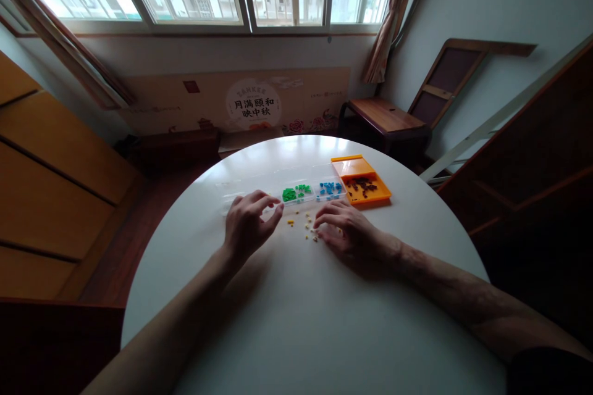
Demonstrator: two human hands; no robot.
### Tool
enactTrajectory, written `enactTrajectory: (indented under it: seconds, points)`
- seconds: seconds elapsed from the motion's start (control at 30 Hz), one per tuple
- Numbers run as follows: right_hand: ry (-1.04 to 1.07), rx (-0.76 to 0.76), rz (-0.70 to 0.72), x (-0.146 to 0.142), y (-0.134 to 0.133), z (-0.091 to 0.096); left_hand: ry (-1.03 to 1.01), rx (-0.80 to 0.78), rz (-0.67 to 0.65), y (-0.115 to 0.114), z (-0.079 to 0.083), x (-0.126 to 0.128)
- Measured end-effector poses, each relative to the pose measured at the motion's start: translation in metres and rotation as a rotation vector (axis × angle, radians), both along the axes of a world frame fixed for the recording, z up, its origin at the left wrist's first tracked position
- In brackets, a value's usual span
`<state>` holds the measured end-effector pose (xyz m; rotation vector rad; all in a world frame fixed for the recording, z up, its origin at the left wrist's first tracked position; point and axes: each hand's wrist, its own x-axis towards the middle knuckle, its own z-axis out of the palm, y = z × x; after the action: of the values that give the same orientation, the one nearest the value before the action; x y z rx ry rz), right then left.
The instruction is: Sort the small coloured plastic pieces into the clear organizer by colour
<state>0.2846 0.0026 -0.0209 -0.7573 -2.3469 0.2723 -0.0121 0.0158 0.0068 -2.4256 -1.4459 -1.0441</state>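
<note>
My left hand hovers over the white round table with its fingers curled toward the thumb in a pinch; what it holds is too small to make out. My right hand rests palm down with its fingers bent over several small yellow pieces scattered between the two hands. Just beyond lies a clear compartment tray with green pieces and blue pieces in separate sections.
An orange open box with dark pieces stands right of the clear tray. Past the table are a wooden side table, a leaning frame, a printed board under the window, and wooden cabinets on the left.
</note>
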Motion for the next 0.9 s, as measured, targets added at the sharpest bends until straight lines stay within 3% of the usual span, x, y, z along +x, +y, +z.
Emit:
enactTrajectory:
  seconds: [0.2,0.3,0.6,0.9]
  points:
    - [0.003,-0.009,-0.010,0.003,0.001,0.000,0.026,-0.029,-0.340,-0.012,-0.013,0.022]
    - [0.007,0.010,0.000,0.004,0.004,-0.005,0.039,-0.047,-0.426,-0.017,-0.018,0.033]
    - [0.046,0.037,-0.018,0.004,0.007,-0.010,0.108,-0.128,-0.479,-0.012,-0.032,0.039]
    - [0.145,0.065,0.046,0.002,0.008,-0.001,-0.078,-0.136,-0.423,-0.014,-0.025,0.039]
